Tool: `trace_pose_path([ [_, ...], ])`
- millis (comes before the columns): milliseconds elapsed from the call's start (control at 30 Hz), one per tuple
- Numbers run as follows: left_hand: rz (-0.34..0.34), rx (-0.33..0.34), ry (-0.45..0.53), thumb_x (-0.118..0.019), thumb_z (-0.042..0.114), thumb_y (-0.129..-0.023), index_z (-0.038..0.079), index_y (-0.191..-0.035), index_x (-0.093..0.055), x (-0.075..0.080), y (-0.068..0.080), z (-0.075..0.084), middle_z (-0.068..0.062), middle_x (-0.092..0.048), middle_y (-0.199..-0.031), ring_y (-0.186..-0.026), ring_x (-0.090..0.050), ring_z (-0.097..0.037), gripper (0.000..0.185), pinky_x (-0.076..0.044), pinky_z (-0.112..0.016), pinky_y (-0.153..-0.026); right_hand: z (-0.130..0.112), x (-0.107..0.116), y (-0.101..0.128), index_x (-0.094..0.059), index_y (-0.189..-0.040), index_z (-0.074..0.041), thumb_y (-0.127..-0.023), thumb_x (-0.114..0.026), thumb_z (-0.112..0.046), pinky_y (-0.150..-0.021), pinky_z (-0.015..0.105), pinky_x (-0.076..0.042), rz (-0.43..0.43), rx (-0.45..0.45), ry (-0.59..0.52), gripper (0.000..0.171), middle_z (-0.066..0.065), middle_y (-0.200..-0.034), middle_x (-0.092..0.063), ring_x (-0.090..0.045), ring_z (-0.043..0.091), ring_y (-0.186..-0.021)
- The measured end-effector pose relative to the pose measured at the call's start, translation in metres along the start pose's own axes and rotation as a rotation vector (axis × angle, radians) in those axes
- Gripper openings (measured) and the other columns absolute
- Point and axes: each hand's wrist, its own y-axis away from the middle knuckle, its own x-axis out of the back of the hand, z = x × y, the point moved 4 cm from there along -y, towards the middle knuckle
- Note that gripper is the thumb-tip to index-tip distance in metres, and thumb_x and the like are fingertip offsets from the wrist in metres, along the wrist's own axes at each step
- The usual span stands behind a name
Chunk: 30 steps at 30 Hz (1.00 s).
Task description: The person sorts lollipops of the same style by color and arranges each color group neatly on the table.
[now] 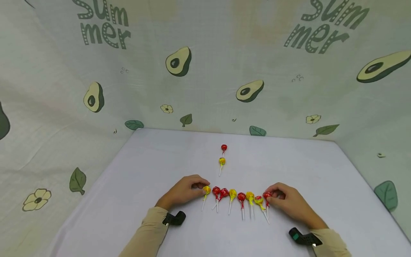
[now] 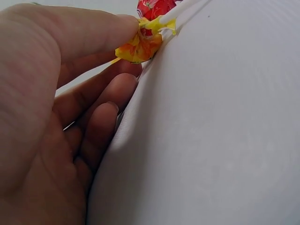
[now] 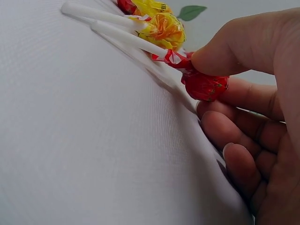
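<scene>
Several red and yellow lollipops lie in a row across the white table, sticks toward the person. At the row's left end my left hand point(image 1: 190, 188) pinches a yellow lollipop point(image 1: 207, 189) by its wrapped head; the left wrist view shows the thumb over its orange and yellow wrapper point(image 2: 140, 47). My right hand point(image 1: 287, 199) holds a red lollipop point(image 3: 204, 84) at the right end between thumb and fingers. Its white stick crosses close to that of the neighbouring yellow lollipop point(image 1: 258, 200). Mid-row, a yellow lollipop point(image 1: 232, 194) lies between red ones.
Farther back on the white table point(image 1: 167, 153), a red lollipop point(image 1: 224, 147) lies just beyond a yellow lollipop point(image 1: 222, 161), both in line. A pale cloth point(image 1: 212, 64) printed with avocados and leaves rises behind the table and along its sides.
</scene>
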Motion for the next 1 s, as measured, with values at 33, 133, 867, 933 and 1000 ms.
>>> trace_pose_path([
  [33, 0.004, 0.001, -0.002, -0.070, 0.024, -0.095, 0.025, -0.121, -0.071, 0.0000, -0.0001, -0.0002, 0.018, -0.062, -0.100, -0.093, -0.057, -0.007, 0.026, -0.048, -0.029, -0.086, -0.0007, 0.0006, -0.0002, -0.070, -0.101, -0.019, -0.087, -0.080, -0.029, -0.062, 0.026, -0.043, -0.002, 0.000, 0.003, 0.020, -0.003, -0.085, -0.059, -0.052, 0.012, -0.072],
  [133, 0.011, -0.001, -0.005, -0.070, 0.026, -0.095, 0.026, -0.120, -0.071, -0.0001, -0.0003, -0.0003, 0.018, -0.062, -0.100, -0.093, -0.057, -0.007, 0.025, -0.048, -0.029, -0.086, -0.0016, 0.0017, -0.0008, -0.070, -0.101, -0.018, -0.087, -0.080, -0.029, -0.062, 0.026, -0.043, -0.002, -0.006, 0.002, 0.021, -0.003, -0.084, -0.059, -0.052, 0.012, -0.072],
  [867, 0.008, -0.022, -0.028, -0.071, 0.023, -0.094, 0.025, -0.120, -0.071, -0.0013, -0.0013, 0.0017, 0.017, -0.061, -0.100, -0.094, -0.056, -0.007, 0.027, -0.048, -0.029, -0.086, 0.0056, 0.0050, -0.0024, -0.067, -0.113, -0.008, -0.092, -0.075, -0.022, -0.066, 0.026, -0.049, 0.046, 0.000, -0.109, 0.027, 0.000, -0.101, -0.070, -0.059, 0.011, -0.078],
  [933, 0.006, -0.026, -0.028, -0.071, 0.023, -0.094, 0.025, -0.120, -0.071, -0.0018, -0.0015, 0.0011, 0.017, -0.061, -0.101, -0.094, -0.056, -0.007, 0.027, -0.048, -0.029, -0.086, 0.0051, 0.0049, -0.0022, -0.067, -0.115, -0.007, -0.093, -0.074, -0.022, -0.067, 0.026, -0.049, 0.052, -0.008, -0.123, 0.028, 0.001, -0.100, -0.070, -0.061, 0.011, -0.079],
  [1000, 0.005, -0.027, -0.028, -0.071, 0.023, -0.094, 0.025, -0.121, -0.071, -0.0019, -0.0019, 0.0009, 0.017, -0.061, -0.101, -0.094, -0.056, -0.007, 0.027, -0.048, -0.028, -0.087, 0.0048, 0.0051, -0.0022, -0.066, -0.116, -0.007, -0.093, -0.073, -0.023, -0.068, 0.025, -0.049, 0.058, -0.009, -0.127, 0.029, 0.001, -0.100, -0.069, -0.061, 0.011, -0.080],
])
